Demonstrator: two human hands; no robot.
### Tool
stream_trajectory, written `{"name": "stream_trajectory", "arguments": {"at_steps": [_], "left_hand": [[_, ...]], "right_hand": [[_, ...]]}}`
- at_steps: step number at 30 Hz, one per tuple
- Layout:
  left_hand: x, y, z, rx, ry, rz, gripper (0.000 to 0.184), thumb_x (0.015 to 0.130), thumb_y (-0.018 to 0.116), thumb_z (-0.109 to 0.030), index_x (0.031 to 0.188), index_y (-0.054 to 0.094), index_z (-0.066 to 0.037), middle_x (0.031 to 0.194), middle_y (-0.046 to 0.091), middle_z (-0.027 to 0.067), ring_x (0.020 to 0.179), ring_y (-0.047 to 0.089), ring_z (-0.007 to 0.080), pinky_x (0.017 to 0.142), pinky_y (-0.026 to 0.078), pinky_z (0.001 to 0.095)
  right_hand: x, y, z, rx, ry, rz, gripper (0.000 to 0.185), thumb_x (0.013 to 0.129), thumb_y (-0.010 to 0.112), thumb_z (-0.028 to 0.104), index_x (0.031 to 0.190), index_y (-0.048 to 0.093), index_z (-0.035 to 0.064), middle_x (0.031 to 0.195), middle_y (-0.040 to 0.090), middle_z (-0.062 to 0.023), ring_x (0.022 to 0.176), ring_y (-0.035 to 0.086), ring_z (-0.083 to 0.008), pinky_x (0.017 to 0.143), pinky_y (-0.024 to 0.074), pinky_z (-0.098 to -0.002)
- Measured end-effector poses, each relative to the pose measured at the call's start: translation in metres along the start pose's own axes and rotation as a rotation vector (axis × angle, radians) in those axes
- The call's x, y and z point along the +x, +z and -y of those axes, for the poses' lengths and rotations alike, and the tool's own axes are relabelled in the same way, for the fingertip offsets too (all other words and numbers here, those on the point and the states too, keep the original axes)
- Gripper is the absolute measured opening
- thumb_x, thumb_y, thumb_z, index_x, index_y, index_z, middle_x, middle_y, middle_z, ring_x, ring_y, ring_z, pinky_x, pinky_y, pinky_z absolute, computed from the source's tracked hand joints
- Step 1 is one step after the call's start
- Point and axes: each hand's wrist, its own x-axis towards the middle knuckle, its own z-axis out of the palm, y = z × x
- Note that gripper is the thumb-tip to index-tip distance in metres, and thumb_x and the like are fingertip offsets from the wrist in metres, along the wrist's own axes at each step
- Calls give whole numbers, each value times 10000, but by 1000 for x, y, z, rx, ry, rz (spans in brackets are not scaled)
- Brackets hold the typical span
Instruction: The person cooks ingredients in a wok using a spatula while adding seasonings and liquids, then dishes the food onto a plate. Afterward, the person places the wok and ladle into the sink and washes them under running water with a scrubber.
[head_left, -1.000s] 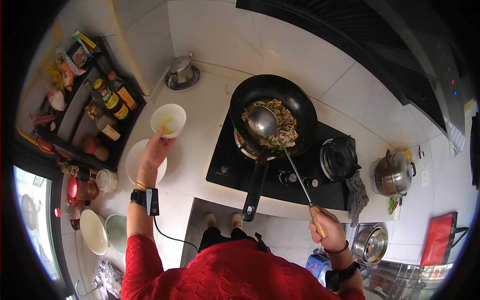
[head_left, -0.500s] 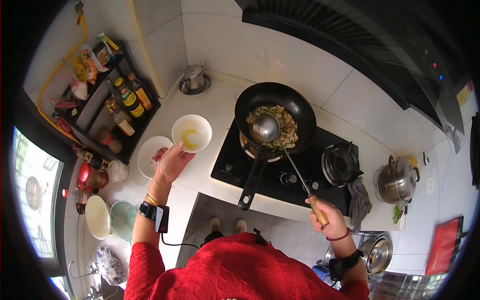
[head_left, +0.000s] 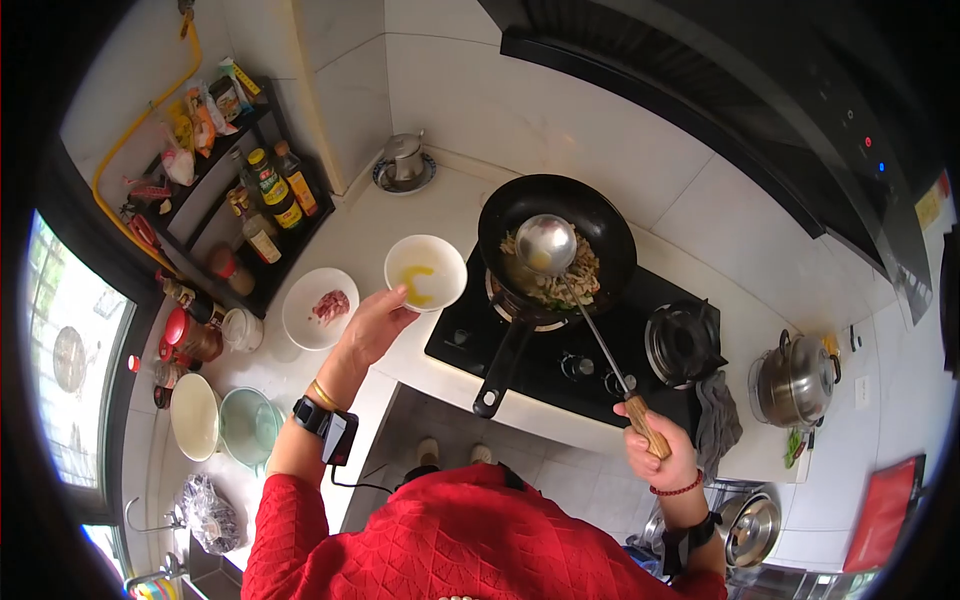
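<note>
My left hand [head_left: 377, 325] grips the rim of a white bowl [head_left: 426, 273] that has yellow liquid in it, held over the counter just left of the stove. Closed around the wooden handle of a metal ladle [head_left: 547, 245] is my right hand [head_left: 661, 452]. The ladle's head is over the black wok [head_left: 615, 240], above chopped food [head_left: 575, 285] with pale and green pieces. Left of the bowl, a white plate [head_left: 300, 318] on the counter bears a small heap of raw-looking meat [head_left: 330, 307].
A bottle rack [head_left: 200, 222], a metal pot with a saucer [head_left: 403, 160] and two empty-looking bowls [head_left: 195, 417] stand at the left. On the right are a second burner [head_left: 684, 343], a grey cloth [head_left: 717, 425] and a steel pot [head_left: 797, 380]. A range hood [head_left: 680, 110] overhangs.
The bowl in my left hand has moved right toward the wok, and the plate of meat is uncovered. The ladle's head has lifted slightly within the wok. The view has shifted.
</note>
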Motion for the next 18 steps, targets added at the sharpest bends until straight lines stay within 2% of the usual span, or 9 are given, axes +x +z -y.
{"name": "stream_trajectory", "arguments": {"at_steps": [5,8,9,12,16,18], "left_hand": [[22,4,14,52,-23,-16,466,849,570,-264,1123,441,90,1102,518,128,1017,507,174,910,392,290],[30,20,12,69,-1,-4,487,839,584,-282,1136,437,75,1085,520,110,1000,505,161,893,397,279],[32,24,11,72,3,1,491,836,587,-287,1142,436,66,1080,521,102,993,503,153,888,397,275],[41,34,10,81,4,24,503,829,596,-302,1161,433,39,1068,525,78,972,498,129,874,397,262],[48,40,12,31,-11,109,501,830,596,-306,1171,433,21,1070,526,65,970,500,128,872,394,260],[49,42,13,14,-30,122,501,830,595,-307,1174,431,20,1074,526,62,975,499,129,871,394,260]], "right_hand": [[-18,19,0,-18,-32,65,433,874,448,251,1218,382,-4,635,451,-46,361,376,-84,331,300,-209],[-25,32,0,-77,-10,78,442,867,462,231,1228,372,-7,636,457,-64,374,393,-91,341,315,-210],[-27,34,-1,-104,-14,75,432,854,472,188,1225,375,-12,643,468,-83,385,407,-104,354,327,-213],[-30,49,-6,-367,-56,-27,439,829,460,177,1208,377,-29,621,470,-89,369,397,-115,339,311,-223],[-31,49,-10,-599,-146,-57,424,820,483,143,1196,387,-28,628,479,-102,375,401,-125,351,324,-232],[-33,48,-12,-526,-180,-88,410,823,480,139,1191,396,-22,626,479,-96,373,398,-124,352,326,-232]]}}
